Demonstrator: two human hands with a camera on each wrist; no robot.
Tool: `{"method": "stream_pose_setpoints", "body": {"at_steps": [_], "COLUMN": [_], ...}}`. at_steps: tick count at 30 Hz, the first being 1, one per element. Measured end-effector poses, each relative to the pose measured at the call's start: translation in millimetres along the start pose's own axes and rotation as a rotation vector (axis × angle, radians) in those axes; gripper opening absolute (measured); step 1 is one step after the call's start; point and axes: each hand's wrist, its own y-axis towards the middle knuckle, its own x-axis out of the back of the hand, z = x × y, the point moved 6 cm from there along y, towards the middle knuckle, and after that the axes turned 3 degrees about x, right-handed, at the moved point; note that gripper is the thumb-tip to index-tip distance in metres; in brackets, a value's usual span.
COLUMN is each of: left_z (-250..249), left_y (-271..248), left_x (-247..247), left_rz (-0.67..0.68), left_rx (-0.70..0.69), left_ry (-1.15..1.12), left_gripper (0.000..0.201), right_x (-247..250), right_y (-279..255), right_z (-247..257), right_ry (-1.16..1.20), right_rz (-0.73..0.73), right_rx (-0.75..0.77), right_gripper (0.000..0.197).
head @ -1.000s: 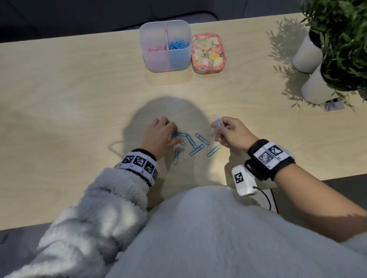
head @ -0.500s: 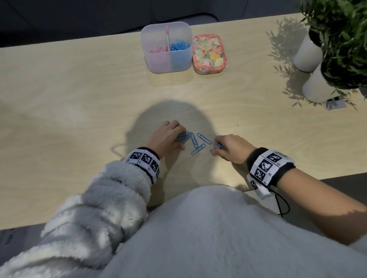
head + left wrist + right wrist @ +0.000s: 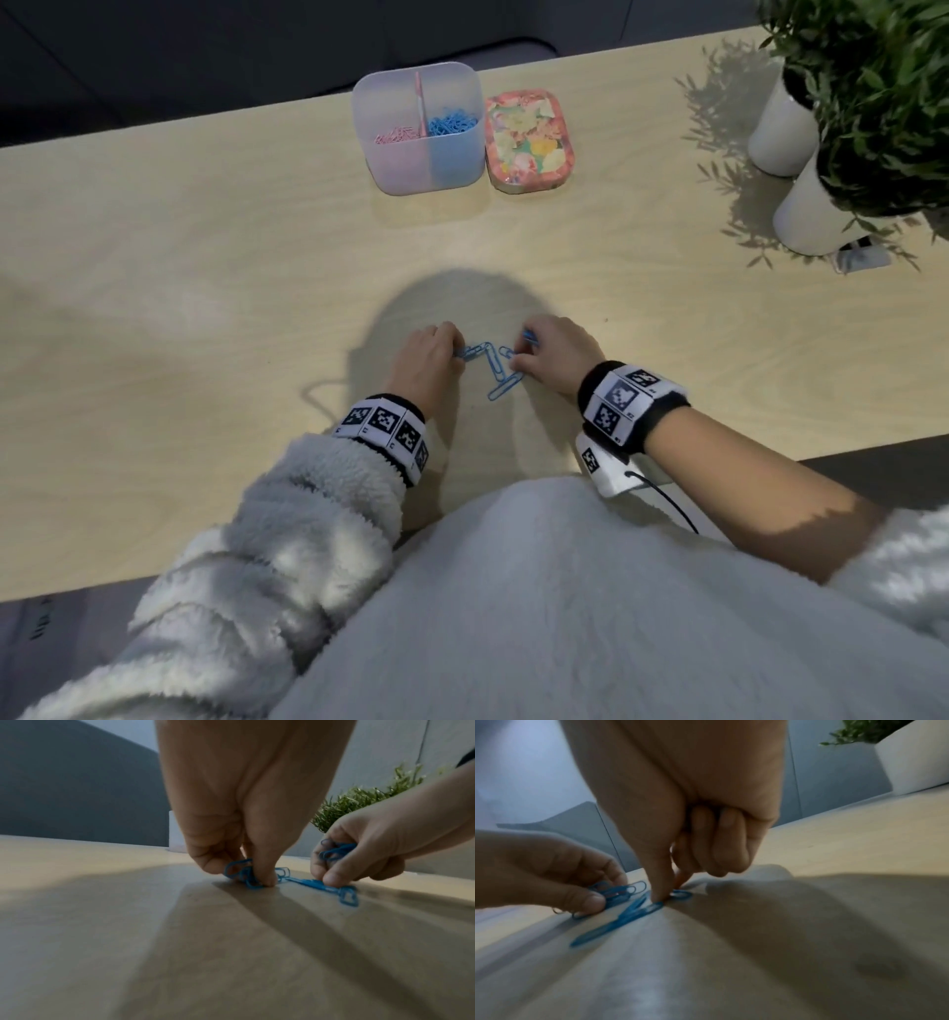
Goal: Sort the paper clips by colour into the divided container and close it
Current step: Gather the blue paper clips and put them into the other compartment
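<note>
Pinching blue paper clips at centre frame on the table, left hand and right hand both curling fingers round small bunches. Showing only in the wrist views: more clips tucked inside the right hand's fingers. Standing open at upper centre, divided container, floral lid just beside it, potted plants crowding upper right.

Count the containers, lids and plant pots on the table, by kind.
Translucent divided plastic container: 1
Floral-patterned rounded lid: 1
White cylindrical plant pots: 2
Total: 4
Blue wire paper clips left out: they are too bunched in the hands to count.
</note>
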Motion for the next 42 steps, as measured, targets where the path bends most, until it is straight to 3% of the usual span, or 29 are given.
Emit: {"method": "stream_pose_setpoints", "body": {"at_steps": [2, 6, 9, 11, 13, 16, 20, 24, 28, 31, 35, 39, 42], "left_z": [3, 17, 21, 15, 4, -16, -33, -24, -6, 11, 23, 30, 30], "left_y": [-1, 6, 11, 14, 18, 20, 22, 26, 23, 23, 31, 45, 61], "left_x": [5, 20, 22, 19, 16, 13, 6, 2, 8, 20, 35, 54, 69], "left_rz": [0.018, 0.035, 0.079, 0.120, 0.164, 0.180, 0.182, 0.215, 0.181, 0.112, 0.045, 0.006, -0.078], "left_rx": [0.020, 0.106, 0.261, 0.272, 0.161, -0.035, -0.209, -0.236, -0.152, -0.044, -0.005, 0.004, -0.015], "left_ry": [-0.037, -0.302, -0.617, -0.693, -0.576, -0.299, 0.019, 0.166, 0.109, -0.095, -0.259, -0.403, -0.545], "left_gripper": [0.026, 0.026, 0.024, 0.025, 0.020, 0.012, 0.022, 0.020, 0.022, 0.022, 0.025, 0.024, 0.027], "right_x": [-3, 8, 17, 16, 14, 11, -1, -8, 2, 45, 103, 137, 147], "right_y": [3, 0, -5, -9, -12, -17, -15, -12, -4, 23, 79, 141, 174], "right_z": [1, -11, -24, -29, -25, -5, 15, 9, -7, -1, 41, 91, 117], "right_ry": [-0.007, 0.026, 0.371, 0.584, 0.545, 0.204, -0.121, -0.159, -0.215, 0.038, 0.488, 0.882, 1.078], "right_rz": [0.043, 0.002, -0.039, 0.013, 0.027, 0.008, 0.091, 0.205, 0.290, 0.177, 0.117, -0.014, -0.096], "right_rx": [-0.012, -0.022, -0.023, -0.047, -0.019, 0.131, 0.243, 0.247, 0.259, 0.194, 0.161, 0.130, 0.079], "right_gripper": [0.011, 0.029, 0.014, 0.009, 0.011, 0.010, 0.015, 0.010, 0.012, 0.029, 0.011, 0.024, 0.013]}}
